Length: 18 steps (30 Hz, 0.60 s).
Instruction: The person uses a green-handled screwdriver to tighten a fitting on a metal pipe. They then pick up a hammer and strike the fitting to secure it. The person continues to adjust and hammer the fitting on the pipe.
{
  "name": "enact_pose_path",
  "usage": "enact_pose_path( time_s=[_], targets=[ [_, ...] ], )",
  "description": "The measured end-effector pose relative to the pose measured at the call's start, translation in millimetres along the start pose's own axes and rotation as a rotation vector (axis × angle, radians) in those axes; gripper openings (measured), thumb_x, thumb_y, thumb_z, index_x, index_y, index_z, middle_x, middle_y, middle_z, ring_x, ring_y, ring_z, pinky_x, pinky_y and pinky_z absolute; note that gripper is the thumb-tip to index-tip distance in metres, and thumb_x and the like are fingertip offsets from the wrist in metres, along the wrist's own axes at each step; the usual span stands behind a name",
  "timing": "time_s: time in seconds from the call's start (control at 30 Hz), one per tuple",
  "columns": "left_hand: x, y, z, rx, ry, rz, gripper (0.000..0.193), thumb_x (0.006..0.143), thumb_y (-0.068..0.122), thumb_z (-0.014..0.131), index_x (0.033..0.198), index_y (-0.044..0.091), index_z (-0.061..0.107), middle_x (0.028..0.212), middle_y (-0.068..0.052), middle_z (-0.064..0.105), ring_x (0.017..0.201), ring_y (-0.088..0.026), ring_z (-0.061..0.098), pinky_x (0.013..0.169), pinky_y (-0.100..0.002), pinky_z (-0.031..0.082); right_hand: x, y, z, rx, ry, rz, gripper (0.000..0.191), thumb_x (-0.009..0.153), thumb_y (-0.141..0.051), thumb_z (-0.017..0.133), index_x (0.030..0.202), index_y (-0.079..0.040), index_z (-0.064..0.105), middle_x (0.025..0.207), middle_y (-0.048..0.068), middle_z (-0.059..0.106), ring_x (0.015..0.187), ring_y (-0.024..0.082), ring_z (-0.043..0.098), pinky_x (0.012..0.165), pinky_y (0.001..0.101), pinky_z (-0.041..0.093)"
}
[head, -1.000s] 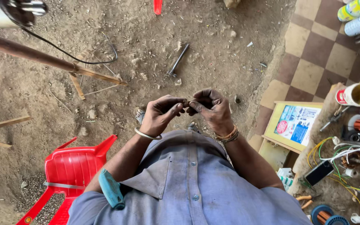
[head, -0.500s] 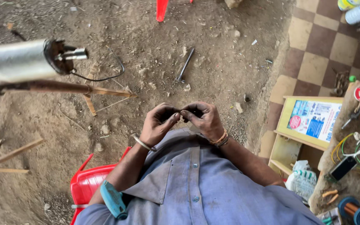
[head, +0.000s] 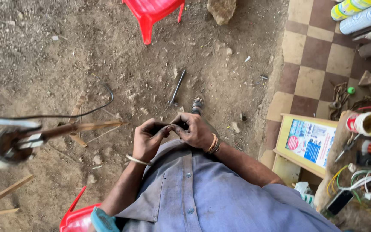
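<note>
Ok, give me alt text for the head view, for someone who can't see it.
Seen from above, a person in a blue shirt presses the left hand and right hand together over something small and hidden. Below is a dirt floor with a metal tool, a red plastic chair and a blurred metal cylinder at left.

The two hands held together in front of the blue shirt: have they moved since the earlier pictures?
No. The left hand and right hand remain pressed together against the blue shirt; only the camera shifted.

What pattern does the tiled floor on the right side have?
The tiled floor is a cream and brown checkerboard, seen in the head view.
</note>
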<state>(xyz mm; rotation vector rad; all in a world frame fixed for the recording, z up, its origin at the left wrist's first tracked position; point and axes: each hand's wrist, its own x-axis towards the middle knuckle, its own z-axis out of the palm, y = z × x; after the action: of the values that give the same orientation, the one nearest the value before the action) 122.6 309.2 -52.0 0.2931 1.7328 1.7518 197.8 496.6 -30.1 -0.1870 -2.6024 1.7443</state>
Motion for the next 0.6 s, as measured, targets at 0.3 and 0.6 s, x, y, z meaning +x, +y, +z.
enact_pose_path(
  time_s=[0.3,0.6],
  targets=[
    [130.9,16.7,94.6,-0.042,0.161,0.049,0.008,0.09,0.003,0.079,0.092,-0.003,0.073,0.081,-0.004,0.07,0.074,-0.007,0.062,0.067,-0.022,0.051,99.7,65.6,-138.2,0.032,-0.077,-0.127,0.008,0.094,-0.012,0.071,0.093,-0.005,0.067,0.085,0.011,0.071,0.078,0.023,0.07,0.071,0.0351,0.054],
    [192.6,-25.5,94.7,-0.324,0.467,-0.208,0.008,0.09,0.003,0.079,0.093,-0.003,0.074,0.081,-0.011,0.073,0.07,-0.013,0.068,0.064,-0.027,0.056,177.9,103.4,-139.4,0.317,-0.342,0.322,0.015,0.098,-0.01,0.067,0.109,-0.002,0.074,0.086,0.001,0.071,0.076,0.008,0.063,0.066,0.025,0.053]
  ],
)
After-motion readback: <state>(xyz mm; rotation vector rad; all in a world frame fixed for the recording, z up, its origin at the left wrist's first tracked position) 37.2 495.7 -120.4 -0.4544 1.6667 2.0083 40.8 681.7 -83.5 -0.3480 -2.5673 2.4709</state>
